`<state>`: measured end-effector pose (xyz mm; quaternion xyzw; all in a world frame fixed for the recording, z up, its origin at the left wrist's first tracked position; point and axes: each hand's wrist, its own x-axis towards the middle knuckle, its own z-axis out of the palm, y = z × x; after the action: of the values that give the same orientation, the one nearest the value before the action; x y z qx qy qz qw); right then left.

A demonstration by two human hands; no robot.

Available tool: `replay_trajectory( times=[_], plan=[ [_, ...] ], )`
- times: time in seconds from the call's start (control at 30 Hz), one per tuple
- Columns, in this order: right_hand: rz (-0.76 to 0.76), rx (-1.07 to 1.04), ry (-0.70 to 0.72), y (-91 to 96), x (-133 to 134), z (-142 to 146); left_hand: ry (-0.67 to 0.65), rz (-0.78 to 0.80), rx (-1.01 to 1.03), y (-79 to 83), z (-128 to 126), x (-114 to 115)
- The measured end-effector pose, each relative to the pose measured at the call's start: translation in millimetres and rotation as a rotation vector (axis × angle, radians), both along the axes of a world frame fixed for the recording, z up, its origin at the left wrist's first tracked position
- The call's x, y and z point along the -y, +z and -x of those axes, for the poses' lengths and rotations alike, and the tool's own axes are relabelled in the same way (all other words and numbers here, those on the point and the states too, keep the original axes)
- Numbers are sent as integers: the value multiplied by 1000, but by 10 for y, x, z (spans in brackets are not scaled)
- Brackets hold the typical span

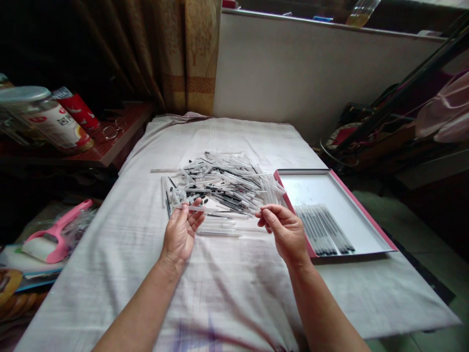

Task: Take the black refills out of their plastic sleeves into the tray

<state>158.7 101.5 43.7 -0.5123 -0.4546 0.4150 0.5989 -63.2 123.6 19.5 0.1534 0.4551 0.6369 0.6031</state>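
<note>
A clear pen barrel (195,208) lies across the fingers of my left hand (181,230), pinched under the thumb. To the right, my right hand (284,230) is closed in a pinch at chest side of the pile; whatever sits between its fingertips is too small to make out. Just beyond both hands spreads a loose pile of pen parts (234,176), with clear barrels, dark refills and small black caps mixed together. Several clear barrels (220,229) lie side by side between my hands on the cloth.
A shallow box with pink sides (361,208) stands right of the pile, holding a row of assembled-looking pens (324,230). A pale cloth (227,293) covers the table. At left are a lidded jar (54,122), a red can (78,110) and a pink-handled lint roller (54,237).
</note>
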Motion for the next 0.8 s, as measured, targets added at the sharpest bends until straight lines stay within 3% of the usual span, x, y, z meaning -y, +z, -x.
replay_trajectory(
  times=[0.2, 0.47, 0.57, 0.63, 0.8],
  plan=[
    [-9, -10, 0, -20, -55, 99, 53, 38, 90, -7, -3, -37],
    [74, -273, -77, -99, -260, 127, 86, 151, 224, 89, 20, -54],
    [154, -386, -103, -123, -327, 106, -17, 156, 121, 84, 22, -21],
    [190, -413, -96, -143, -350, 109, -158, 149, 25, 78, 8, 18],
    [112, -131, 55, -178, -268, 223, -464, 91, -216, 52, -50, 105]
  ],
)
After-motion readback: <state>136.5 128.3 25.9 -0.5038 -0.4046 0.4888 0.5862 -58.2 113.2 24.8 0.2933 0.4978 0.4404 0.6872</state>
